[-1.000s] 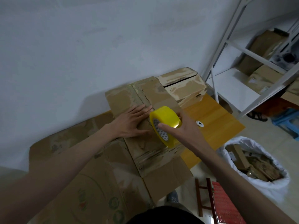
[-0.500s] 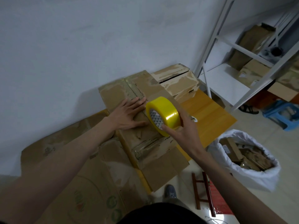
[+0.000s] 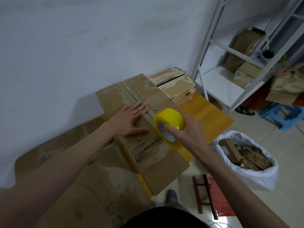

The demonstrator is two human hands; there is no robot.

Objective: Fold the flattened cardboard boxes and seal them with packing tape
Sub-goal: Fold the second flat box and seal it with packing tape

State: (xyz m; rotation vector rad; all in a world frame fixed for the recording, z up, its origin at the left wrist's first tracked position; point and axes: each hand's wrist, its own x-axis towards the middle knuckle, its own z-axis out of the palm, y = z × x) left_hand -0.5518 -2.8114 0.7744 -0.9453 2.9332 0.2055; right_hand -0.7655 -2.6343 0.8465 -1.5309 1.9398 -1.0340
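Left hand: while I tape, my left hand [image 3: 130, 120] lies flat mid-frame, fingers straight, pinning the box [image 3: 139, 116] flaps.
Right hand: my right hand [image 3: 189, 130] curls round the tape roll [image 3: 169, 124] over the seam.

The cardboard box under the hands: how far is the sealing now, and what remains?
Done: the cardboard box is folded, its top flaps closed. In hand: the left hand presses flat beside the centre seam, and the right hand holds the yellow tape roll on that seam. Left: the seam towards the wall, and the flat cardboard nearby, not yet folded.

Pale wall [image 3: 82, 46], white metal shelving [image 3: 218, 83], light tiled floor [image 3: 287, 162].
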